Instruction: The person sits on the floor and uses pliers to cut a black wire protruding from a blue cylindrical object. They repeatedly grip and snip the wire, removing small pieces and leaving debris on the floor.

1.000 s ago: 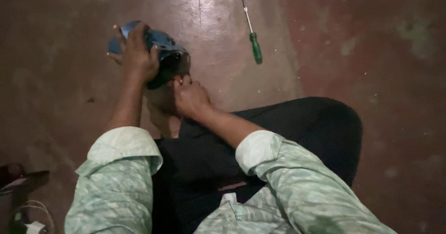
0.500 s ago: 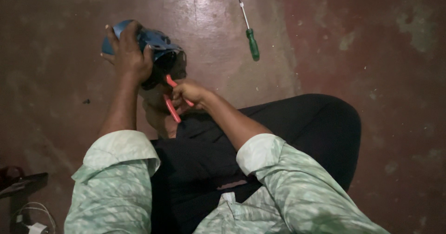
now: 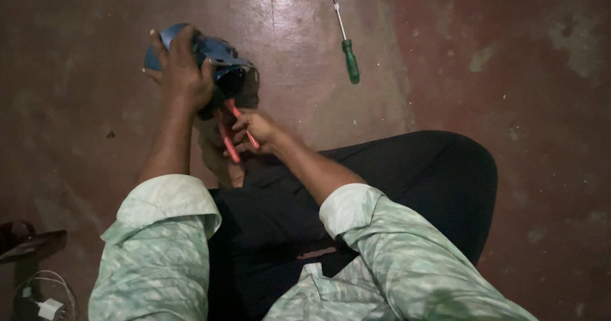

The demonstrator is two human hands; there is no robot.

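L hand (image 3: 181,72) grips blue housing (image 3: 210,50); R hand (image 3: 258,130) (red-handled pliers (image 3: 230,133)) at its rim.

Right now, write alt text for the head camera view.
A person seated on a dark reddish floor grips a blue rounded device with the left hand while the right hand works red-handled pliers at it. A green-handled screwdriver lies nearby.

green-handled screwdriver (image 3: 347,47), white plug (image 3: 48,308), floor (image 3: 522,72)

no packages, labels, signs or screens.
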